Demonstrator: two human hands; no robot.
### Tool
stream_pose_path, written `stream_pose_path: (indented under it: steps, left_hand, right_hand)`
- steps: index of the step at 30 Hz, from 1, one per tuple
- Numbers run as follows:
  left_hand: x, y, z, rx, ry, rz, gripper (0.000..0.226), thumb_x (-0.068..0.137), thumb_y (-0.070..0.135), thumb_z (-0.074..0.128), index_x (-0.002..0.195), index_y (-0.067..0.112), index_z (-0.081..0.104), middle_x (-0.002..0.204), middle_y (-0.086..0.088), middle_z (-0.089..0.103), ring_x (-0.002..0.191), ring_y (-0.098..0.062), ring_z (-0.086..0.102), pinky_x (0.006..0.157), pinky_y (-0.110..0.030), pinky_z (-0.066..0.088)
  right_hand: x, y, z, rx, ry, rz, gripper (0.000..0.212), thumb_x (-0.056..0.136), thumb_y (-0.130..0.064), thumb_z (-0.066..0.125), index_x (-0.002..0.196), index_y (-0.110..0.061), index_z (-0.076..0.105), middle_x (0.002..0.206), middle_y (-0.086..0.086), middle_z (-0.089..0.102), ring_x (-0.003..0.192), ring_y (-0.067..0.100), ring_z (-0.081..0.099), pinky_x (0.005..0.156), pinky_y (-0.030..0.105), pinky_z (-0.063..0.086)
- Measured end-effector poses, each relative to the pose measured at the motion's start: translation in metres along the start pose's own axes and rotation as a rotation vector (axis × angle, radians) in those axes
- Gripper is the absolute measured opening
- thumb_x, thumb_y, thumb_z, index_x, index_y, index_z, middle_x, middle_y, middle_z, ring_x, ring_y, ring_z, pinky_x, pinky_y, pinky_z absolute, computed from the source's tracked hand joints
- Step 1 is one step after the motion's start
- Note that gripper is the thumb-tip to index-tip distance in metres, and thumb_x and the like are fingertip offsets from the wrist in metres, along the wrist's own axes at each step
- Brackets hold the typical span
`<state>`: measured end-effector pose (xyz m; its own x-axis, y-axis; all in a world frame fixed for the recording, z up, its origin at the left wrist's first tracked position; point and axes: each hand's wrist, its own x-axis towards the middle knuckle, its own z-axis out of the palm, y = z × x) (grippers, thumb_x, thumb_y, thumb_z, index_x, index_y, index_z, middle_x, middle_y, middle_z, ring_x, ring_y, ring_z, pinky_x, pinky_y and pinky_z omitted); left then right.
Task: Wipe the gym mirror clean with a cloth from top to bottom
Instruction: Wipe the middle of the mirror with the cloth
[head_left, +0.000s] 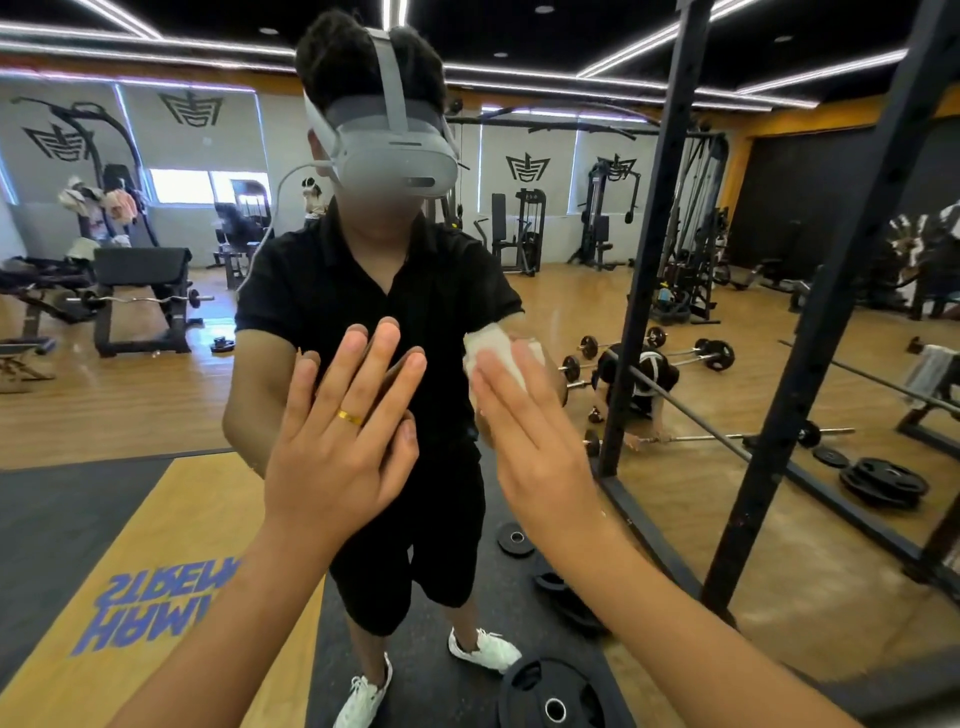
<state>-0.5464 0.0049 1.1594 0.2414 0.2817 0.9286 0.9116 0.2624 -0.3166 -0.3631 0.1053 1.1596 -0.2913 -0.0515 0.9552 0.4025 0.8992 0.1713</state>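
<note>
Close up, both my hands lie flat on the mirror. Left hand is spread wide, fingers apart, holding nothing, a gold ring on one finger. Right hand is open too, palm pressing a white cloth against the glass at chest height. Beyond, my reflection in black shirt and grey headset; weight plates on the floor; a black rack to the right.

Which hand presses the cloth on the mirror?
The right hand, flat over the white cloth; the left hand, wearing a gold ring, is bare.
</note>
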Motion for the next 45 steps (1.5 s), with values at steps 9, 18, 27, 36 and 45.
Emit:
stream_pose_path:
  steps: [9,18,27,36,45]
  left_hand:
    - [0.002,0.001,0.0,-0.073,0.019,-0.011,0.057,0.102,0.025,0.051,0.157,0.016,0.041,0.164,-0.011,0.035,0.152,-0.03,0.033,0.122,-0.054,0.028]
    - [-0.001,-0.003,-0.001,-0.052,-0.016,0.019,0.059,0.105,0.029,0.044,0.161,0.016,0.031,0.167,-0.01,0.027,0.155,-0.029,0.027,0.122,-0.054,0.028]
    - [-0.001,-0.002,-0.003,-0.066,-0.025,0.006,0.059,0.105,0.028,0.043,0.161,0.016,0.03,0.168,-0.01,0.026,0.155,-0.029,0.025,0.123,-0.053,0.025]
    - [0.0,-0.002,-0.001,-0.026,-0.04,0.012,0.058,0.104,0.027,0.047,0.16,0.016,0.034,0.167,-0.011,0.028,0.155,-0.03,0.026,0.124,-0.054,0.023]
    - [0.005,-0.004,-0.025,-0.2,-0.074,-0.021,0.057,0.1,0.019,0.052,0.155,0.01,0.041,0.166,-0.015,0.027,0.156,-0.03,0.021,0.126,-0.053,0.014]
  right_hand:
    - [0.042,0.029,-0.007,-0.089,0.269,0.352,0.036,0.107,-0.004,0.046,0.142,0.002,0.055,0.151,0.011,0.048,0.147,0.037,0.036,0.125,0.036,0.029]
    - [0.008,0.008,-0.002,-0.14,0.036,0.047,0.045,0.103,0.007,0.056,0.147,-0.003,0.05,0.157,0.007,0.04,0.149,0.036,0.037,0.119,0.046,0.04]
    - [-0.001,-0.02,0.016,-0.092,0.208,0.358,0.038,0.107,-0.004,0.046,0.144,0.0,0.052,0.152,0.01,0.046,0.149,0.036,0.035,0.122,0.04,0.035]
    - [0.03,0.036,-0.001,-0.143,0.319,0.28,0.033,0.108,-0.004,0.045,0.137,0.003,0.059,0.146,0.009,0.05,0.141,0.041,0.044,0.123,0.035,0.032]
    - [0.037,0.038,-0.003,-0.011,0.366,0.281,0.035,0.112,-0.015,0.044,0.13,0.008,0.064,0.141,0.014,0.055,0.138,0.044,0.047,0.122,0.041,0.037]
